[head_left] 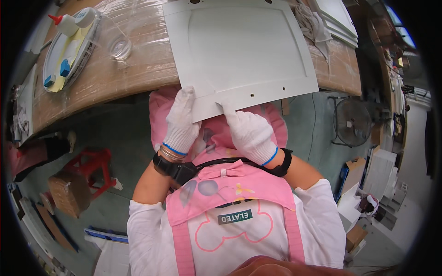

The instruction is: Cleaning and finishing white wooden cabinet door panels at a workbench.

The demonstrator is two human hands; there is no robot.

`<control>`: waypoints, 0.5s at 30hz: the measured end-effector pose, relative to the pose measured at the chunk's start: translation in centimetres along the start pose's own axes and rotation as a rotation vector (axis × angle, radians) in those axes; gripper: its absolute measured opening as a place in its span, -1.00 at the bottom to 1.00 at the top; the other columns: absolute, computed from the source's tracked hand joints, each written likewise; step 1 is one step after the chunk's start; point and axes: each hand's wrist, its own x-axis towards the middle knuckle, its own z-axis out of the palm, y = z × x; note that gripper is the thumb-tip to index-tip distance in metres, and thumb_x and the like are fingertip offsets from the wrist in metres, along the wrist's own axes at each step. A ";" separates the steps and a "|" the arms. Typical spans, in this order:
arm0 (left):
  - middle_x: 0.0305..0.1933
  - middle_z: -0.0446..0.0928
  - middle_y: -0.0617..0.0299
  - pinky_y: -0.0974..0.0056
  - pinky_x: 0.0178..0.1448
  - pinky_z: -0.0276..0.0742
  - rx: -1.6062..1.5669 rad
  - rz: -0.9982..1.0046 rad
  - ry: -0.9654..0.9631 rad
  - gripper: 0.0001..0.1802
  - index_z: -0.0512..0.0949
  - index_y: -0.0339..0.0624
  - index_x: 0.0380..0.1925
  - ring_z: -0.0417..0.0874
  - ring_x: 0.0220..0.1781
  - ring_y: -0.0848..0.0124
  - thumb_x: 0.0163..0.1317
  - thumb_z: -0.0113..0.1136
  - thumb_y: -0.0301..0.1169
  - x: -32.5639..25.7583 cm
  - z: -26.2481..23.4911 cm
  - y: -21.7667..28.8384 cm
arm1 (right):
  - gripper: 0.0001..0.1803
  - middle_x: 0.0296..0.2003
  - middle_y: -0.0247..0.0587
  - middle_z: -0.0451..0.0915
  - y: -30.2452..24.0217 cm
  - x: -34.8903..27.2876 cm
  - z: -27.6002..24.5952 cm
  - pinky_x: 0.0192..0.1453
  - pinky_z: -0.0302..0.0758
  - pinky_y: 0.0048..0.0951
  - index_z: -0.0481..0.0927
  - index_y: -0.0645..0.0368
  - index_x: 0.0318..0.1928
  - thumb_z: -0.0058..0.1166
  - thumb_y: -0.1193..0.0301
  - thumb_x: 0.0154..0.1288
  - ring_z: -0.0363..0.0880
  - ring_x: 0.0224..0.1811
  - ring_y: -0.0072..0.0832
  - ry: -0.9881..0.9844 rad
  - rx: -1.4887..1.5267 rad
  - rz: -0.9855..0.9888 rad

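Observation:
A white panel [244, 46], like a cabinet door with a raised border, lies on the wrapped workbench, its near edge jutting out toward me. Small dark holes show along its near and far borders. My left hand [180, 120], in a white knitted glove, is closed on the panel's near left corner, thumb on top. My right hand [251, 132], gloved alike, is at the near edge with its index finger stretched onto the panel. A small greyish sliver shows at that fingertip; what it is I cannot make out. The other right fingers are curled, their inside hidden.
On the bench [138, 76] at left stand an oval tray [92, 43] with a red-tipped white bottle [64, 24] and blue blocks, and a clear cup [120, 48]. Rags [313, 25] and stacked white panels [338, 18] lie right. A floor fan [352, 122], red stool [99, 172] and carton [69, 193] stand below.

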 end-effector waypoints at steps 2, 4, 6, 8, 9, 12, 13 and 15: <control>0.07 0.57 0.14 0.15 0.25 0.56 0.355 0.163 -0.032 -0.71 0.48 -0.25 0.07 0.59 0.15 0.26 0.47 0.02 -0.35 -0.1 -0.3 -0.1 | -0.30 -0.51 -0.26 0.50 1.5 -0.3 0.6 -0.49 0.46 -0.29 0.37 0.19 0.33 0.08 0.52 0.09 0.52 -0.52 -0.31 0.049 0.031 0.101; 0.07 0.57 0.14 0.14 0.26 0.56 0.202 0.109 -0.024 -0.72 0.48 -0.26 0.07 0.59 0.15 0.26 0.48 0.00 -0.36 0.1 -0.5 -0.2 | -0.32 -0.51 -0.27 0.50 0.7 -0.8 -0.3 -0.48 0.47 -0.29 0.39 0.19 0.31 0.08 0.53 0.09 0.53 -0.51 -0.31 -0.045 0.002 0.081; 0.06 0.57 0.15 0.12 0.26 0.56 -0.067 -0.001 -0.013 -0.72 0.48 -0.26 0.07 0.60 0.15 0.25 0.48 -0.01 -0.36 0.1 -0.3 -0.1 | -0.37 -0.53 -0.28 0.51 0.4 -0.7 -1.1 -0.45 0.47 -0.28 0.42 0.17 0.27 0.07 0.54 0.10 0.55 -0.52 -0.30 -0.092 -0.042 0.046; 0.06 0.57 0.13 0.09 0.26 0.56 0.048 0.027 -0.008 -0.71 0.47 -0.28 0.07 0.60 0.15 0.23 0.48 -0.01 -0.36 -0.1 0.1 0.1 | -0.38 -0.52 -0.27 0.52 1.5 -0.5 -0.5 -0.44 0.47 -0.28 0.43 0.16 0.26 0.07 0.54 0.11 0.55 -0.51 -0.30 -0.041 -0.031 0.095; 0.06 0.57 0.13 0.09 0.26 0.56 0.047 0.031 -0.007 -0.71 0.47 -0.28 0.07 0.60 0.15 0.23 0.48 -0.01 -0.36 -0.1 0.1 0.1 | -0.39 -0.52 -0.27 0.52 1.8 -0.3 -0.4 -0.44 0.47 -0.27 0.43 0.16 0.26 0.07 0.54 0.11 0.56 -0.50 -0.31 0.012 -0.015 0.137; 0.07 0.56 0.11 0.07 0.27 0.56 0.001 0.006 0.022 -0.70 0.46 -0.28 0.09 0.60 0.15 0.21 0.48 -0.01 -0.35 0.2 -0.1 0.0 | -0.38 -0.48 -0.27 0.55 1.4 -0.2 -1.2 -0.39 0.47 -0.27 0.42 0.13 0.27 0.07 0.53 0.11 0.57 -0.46 -0.31 -0.033 0.028 0.100; 0.08 0.56 0.09 0.06 0.28 0.56 -0.014 -0.006 0.040 -0.69 0.45 -0.29 0.10 0.59 0.16 0.21 0.48 -0.01 -0.35 0.3 -0.1 -0.1 | -0.38 -0.46 -0.27 0.56 1.4 -0.2 -1.3 -0.37 0.48 -0.27 0.41 0.13 0.27 0.08 0.53 0.11 0.58 -0.44 -0.31 -0.065 0.008 0.079; 0.09 0.55 0.08 0.06 0.29 0.55 -0.028 -0.017 0.059 -0.69 0.45 -0.29 0.11 0.59 0.17 0.20 0.48 -0.01 -0.35 0.3 0.0 -0.1 | -0.37 -0.45 -0.27 0.56 1.4 -0.3 -1.2 -0.37 0.48 -0.27 0.41 0.12 0.27 0.08 0.53 0.11 0.58 -0.44 -0.30 -0.086 0.023 0.095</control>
